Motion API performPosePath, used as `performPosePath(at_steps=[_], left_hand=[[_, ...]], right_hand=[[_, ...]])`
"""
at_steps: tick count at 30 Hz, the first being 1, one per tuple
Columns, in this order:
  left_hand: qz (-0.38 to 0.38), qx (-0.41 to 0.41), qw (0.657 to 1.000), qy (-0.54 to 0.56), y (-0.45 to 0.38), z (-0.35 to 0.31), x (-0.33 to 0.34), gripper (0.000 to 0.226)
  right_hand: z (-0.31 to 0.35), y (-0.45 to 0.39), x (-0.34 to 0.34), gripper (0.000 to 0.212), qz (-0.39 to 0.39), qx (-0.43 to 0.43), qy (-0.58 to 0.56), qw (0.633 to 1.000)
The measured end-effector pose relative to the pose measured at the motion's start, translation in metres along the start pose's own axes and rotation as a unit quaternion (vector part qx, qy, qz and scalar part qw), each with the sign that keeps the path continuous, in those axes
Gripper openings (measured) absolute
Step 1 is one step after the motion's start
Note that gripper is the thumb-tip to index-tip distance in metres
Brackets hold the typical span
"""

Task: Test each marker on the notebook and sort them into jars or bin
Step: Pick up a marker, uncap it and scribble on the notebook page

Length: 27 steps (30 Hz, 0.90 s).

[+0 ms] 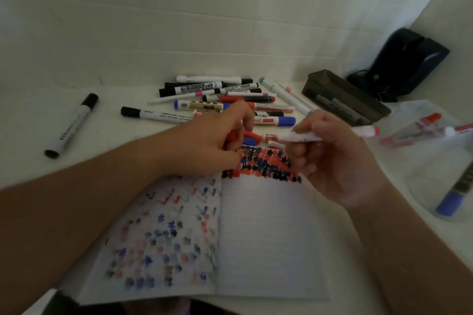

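An open notebook (268, 238) lies in front of me, its pages covered in red, blue and black test marks. My right hand (330, 158) grips a white marker with a red end (332, 135), held level above the top of the right page. My left hand (212, 143) rests at the notebook's top edge, its fingers curled round a red cap (233, 135). A pile of several markers (225, 100) lies just beyond both hands.
A lone black-capped marker (70, 125) lies at the far left. A dark tray (345, 97) holding grey markers sits at the back right, with a dark blue case (409, 59) behind it. Clear jars (435, 135) with red and blue markers stand at the right edge.
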<state>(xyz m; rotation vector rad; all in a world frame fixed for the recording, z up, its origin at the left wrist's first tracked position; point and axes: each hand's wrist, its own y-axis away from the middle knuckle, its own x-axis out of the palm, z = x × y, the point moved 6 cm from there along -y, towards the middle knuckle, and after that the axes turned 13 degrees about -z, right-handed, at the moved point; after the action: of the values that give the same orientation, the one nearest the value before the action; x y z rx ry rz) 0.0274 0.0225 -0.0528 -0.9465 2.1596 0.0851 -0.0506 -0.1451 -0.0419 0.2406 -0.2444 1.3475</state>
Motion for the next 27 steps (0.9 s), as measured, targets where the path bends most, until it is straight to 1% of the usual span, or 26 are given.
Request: performPosePath(at_steps=[2,3,5,6,8,10,12,14,17,20,22,25,27], left_hand=[[0.031,0.005,0.999,-0.039,0.000,0.003,-0.002,0.040],[0.044,0.013,0.997,-0.066,0.000,0.005,-0.001,0.035],[0.064,0.024,0.991,-0.111,0.000,0.007,0.003,0.024],[0.065,0.026,0.990,-0.125,-0.001,0.007,0.004,0.026],[0.054,0.033,0.988,-0.144,-0.002,0.005,0.005,0.032],[0.046,0.043,0.987,-0.149,-0.003,0.004,0.004,0.027],[0.040,0.048,0.987,-0.146,-0.004,0.004,0.002,0.028],[0.033,0.055,0.987,-0.148,-0.005,0.004,0.001,0.031],[0.032,0.054,0.988,-0.144,-0.006,0.005,0.000,0.028],[0.036,0.049,0.988,-0.139,-0.006,0.006,0.001,0.027],[0.039,0.046,0.989,-0.136,-0.006,0.007,0.003,0.024],[0.039,0.043,0.989,-0.134,-0.006,0.007,0.003,0.028],[0.038,0.048,0.989,-0.137,-0.006,0.007,0.004,0.025]], right_hand=[[0.000,0.005,0.010,0.024,0.050,-0.028,0.026,0.998],[-0.003,0.008,0.015,0.024,0.056,-0.038,0.070,0.995],[-0.010,0.014,0.023,0.025,0.031,-0.073,0.219,0.973],[-0.012,0.015,0.026,0.027,0.012,-0.090,0.288,0.953],[-0.014,0.016,0.030,0.022,-0.007,-0.109,0.355,0.929],[-0.016,0.015,0.031,0.015,-0.020,-0.098,0.390,0.916],[-0.019,0.014,0.029,0.015,-0.033,-0.078,0.402,0.912],[-0.019,0.013,0.028,0.018,-0.050,-0.081,0.409,0.907],[-0.020,0.013,0.027,0.018,-0.069,-0.069,0.409,0.907],[-0.022,0.011,0.024,0.028,-0.080,-0.055,0.394,0.914],[-0.023,0.010,0.024,0.030,-0.080,-0.055,0.388,0.916],[-0.024,0.011,0.025,0.031,-0.071,-0.057,0.378,0.922],[-0.024,0.011,0.025,0.027,-0.067,-0.058,0.374,0.923]])
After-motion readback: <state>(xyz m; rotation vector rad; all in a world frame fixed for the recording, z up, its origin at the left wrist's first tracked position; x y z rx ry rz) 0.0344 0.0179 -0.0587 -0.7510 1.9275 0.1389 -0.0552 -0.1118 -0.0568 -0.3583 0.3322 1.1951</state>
